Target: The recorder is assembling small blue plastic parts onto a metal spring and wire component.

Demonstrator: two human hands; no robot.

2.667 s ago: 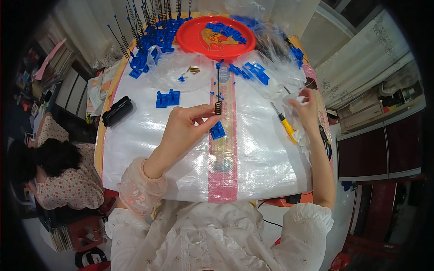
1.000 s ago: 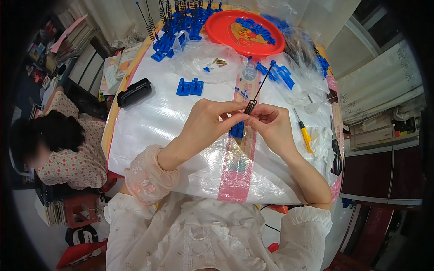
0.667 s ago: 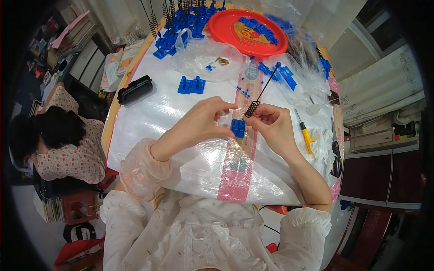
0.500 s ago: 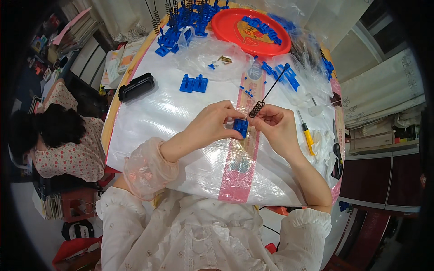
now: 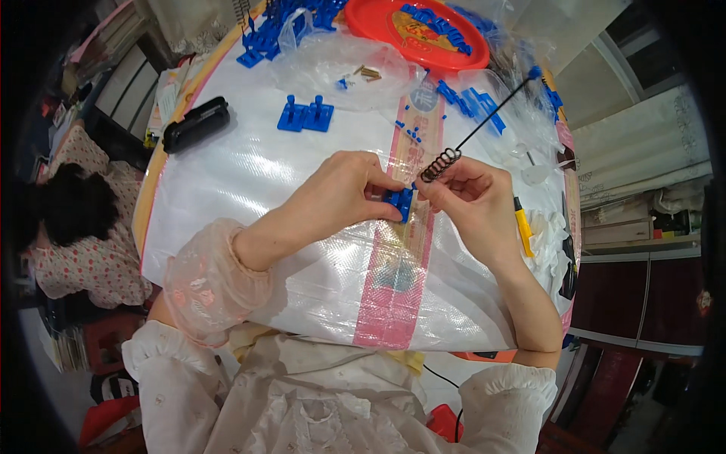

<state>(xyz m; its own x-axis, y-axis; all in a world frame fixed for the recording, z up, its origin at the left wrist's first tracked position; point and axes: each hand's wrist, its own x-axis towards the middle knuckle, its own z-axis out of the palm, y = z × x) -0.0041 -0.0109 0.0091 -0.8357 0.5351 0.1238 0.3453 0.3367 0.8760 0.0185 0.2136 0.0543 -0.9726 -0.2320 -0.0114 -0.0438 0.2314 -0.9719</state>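
My left hand [image 5: 344, 191] pinches a small blue plastic block [image 5: 400, 201] between thumb and fingers, just above the white sheet. Close beside it, my right hand [image 5: 478, 203] grips the lower end of a black coil spring [image 5: 442, 163]. From the coil a straight wire slants up and right to a blue knob. The coil's lower end is near the block's upper edge; fingers hide whether they touch. Beyond my hands stand two blue square bases with pegs [image 5: 305, 116]. Tiny blue pieces [image 5: 412, 133] lie scattered to their right.
A red tray [image 5: 363, 26] with blue parts is at the back, next to heaped blue pieces. Brass-coloured pins [image 5: 368, 73] rest on clear plastic. A black case [image 5: 197, 125] lies left; a yellow-handled screwdriver [image 5: 523, 227] lies right. Another person [image 5: 87, 227] is at far left.
The spring and its wire have tilted further to the right in my right hand. The block has turned slightly in my left fingers. The whole view has shifted a little.
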